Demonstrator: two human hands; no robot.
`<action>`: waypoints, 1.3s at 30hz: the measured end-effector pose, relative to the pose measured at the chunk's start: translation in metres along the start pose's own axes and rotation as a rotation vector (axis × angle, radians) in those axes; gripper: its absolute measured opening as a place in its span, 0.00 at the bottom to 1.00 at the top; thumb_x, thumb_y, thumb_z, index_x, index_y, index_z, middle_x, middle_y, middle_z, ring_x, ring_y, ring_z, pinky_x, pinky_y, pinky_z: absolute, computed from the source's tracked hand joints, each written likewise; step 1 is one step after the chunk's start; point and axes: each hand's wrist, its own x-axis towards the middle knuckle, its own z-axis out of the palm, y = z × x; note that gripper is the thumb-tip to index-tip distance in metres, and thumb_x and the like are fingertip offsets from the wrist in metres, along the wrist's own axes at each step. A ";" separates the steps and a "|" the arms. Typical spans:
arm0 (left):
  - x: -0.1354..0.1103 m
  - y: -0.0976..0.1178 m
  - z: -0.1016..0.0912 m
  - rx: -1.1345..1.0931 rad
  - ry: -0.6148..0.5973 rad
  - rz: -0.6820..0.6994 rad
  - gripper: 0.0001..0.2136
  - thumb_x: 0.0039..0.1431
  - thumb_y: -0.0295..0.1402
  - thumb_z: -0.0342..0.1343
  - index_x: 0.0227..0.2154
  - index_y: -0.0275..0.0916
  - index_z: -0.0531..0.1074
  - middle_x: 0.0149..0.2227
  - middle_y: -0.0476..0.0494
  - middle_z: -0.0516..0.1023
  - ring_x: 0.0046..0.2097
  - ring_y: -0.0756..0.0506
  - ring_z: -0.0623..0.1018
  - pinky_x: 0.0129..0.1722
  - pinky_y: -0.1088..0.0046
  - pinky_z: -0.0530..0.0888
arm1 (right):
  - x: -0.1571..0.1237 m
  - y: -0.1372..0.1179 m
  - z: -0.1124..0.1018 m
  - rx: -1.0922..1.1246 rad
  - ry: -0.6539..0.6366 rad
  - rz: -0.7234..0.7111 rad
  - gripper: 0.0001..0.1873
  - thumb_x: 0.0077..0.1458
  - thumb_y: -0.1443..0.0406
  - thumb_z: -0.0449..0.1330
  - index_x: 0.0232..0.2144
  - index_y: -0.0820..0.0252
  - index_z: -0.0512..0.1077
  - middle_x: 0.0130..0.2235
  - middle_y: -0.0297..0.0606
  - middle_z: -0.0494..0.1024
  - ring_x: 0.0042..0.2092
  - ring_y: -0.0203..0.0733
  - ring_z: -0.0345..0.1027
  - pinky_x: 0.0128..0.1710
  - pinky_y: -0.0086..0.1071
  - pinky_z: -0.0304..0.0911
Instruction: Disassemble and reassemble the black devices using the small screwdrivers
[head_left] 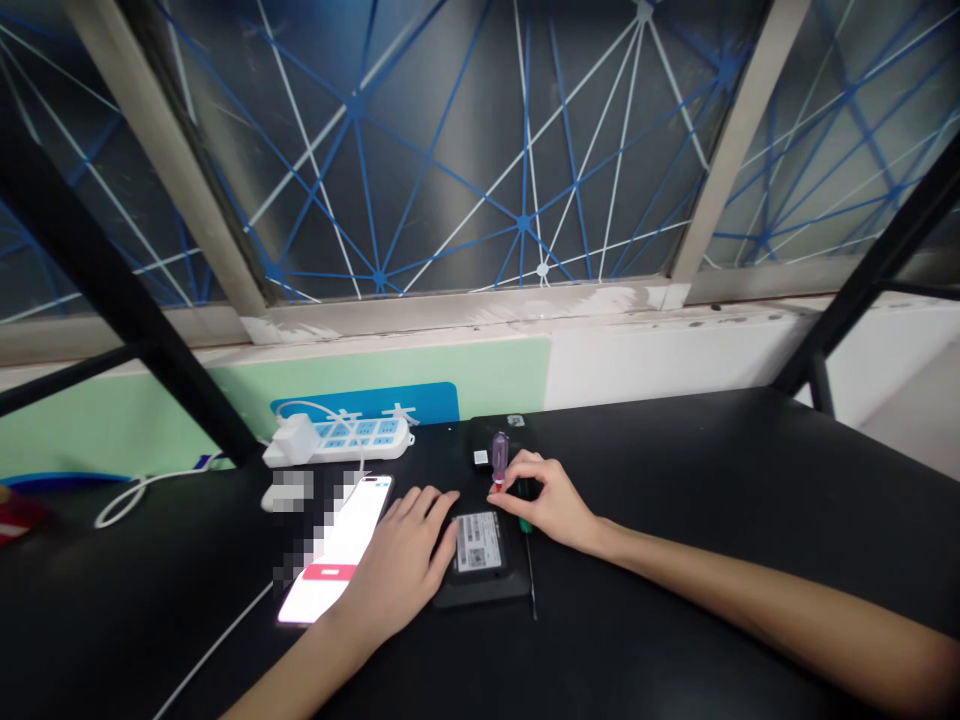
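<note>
A black box-shaped device (512,560) with a white printed label (478,541) lies on the black table. My left hand (409,545) lies at its left side, fingers stretched out and the thumb along its edge. My right hand (551,500) pinches a screwdriver (500,455) with a see-through purple handle by its red lower part. It stands upright at the device's far edge; its tip is hidden by my fingers. To the right of the device lies a second screwdriver (532,575), its green handle partly under my right hand.
A lit phone (367,510) lies left of my left hand. Behind it, a white power strip (382,437) holds a white charger plug (294,440) with a cable. Another dark item (480,430) lies behind the device. Black slanted posts (806,355) stand at both sides.
</note>
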 end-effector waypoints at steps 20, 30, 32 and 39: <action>0.001 0.000 0.000 0.010 -0.014 -0.005 0.16 0.70 0.35 0.43 0.57 0.41 0.65 0.49 0.41 0.73 0.50 0.38 0.72 0.52 0.54 0.69 | -0.001 0.000 0.001 0.093 0.027 -0.013 0.03 0.55 0.65 0.65 0.31 0.58 0.77 0.34 0.37 0.78 0.38 0.42 0.72 0.42 0.37 0.66; 0.000 0.000 -0.001 0.005 -0.004 -0.004 0.16 0.70 0.35 0.43 0.57 0.41 0.66 0.48 0.41 0.73 0.50 0.38 0.72 0.51 0.54 0.69 | 0.000 -0.004 -0.001 0.141 0.012 -0.020 0.02 0.56 0.66 0.64 0.31 0.57 0.77 0.35 0.38 0.79 0.40 0.43 0.72 0.44 0.39 0.66; 0.000 0.000 -0.001 0.010 -0.008 -0.003 0.16 0.70 0.35 0.43 0.57 0.41 0.65 0.48 0.41 0.73 0.50 0.38 0.72 0.51 0.54 0.69 | 0.000 -0.006 -0.002 0.143 0.014 -0.017 0.02 0.56 0.66 0.64 0.31 0.57 0.77 0.35 0.38 0.79 0.40 0.43 0.72 0.44 0.39 0.65; 0.000 -0.001 0.001 0.023 -0.017 -0.003 0.16 0.71 0.35 0.43 0.57 0.41 0.65 0.49 0.41 0.72 0.51 0.38 0.71 0.53 0.52 0.68 | 0.000 -0.007 -0.003 0.117 0.036 0.017 0.06 0.59 0.64 0.61 0.32 0.58 0.78 0.35 0.38 0.78 0.40 0.43 0.72 0.44 0.39 0.66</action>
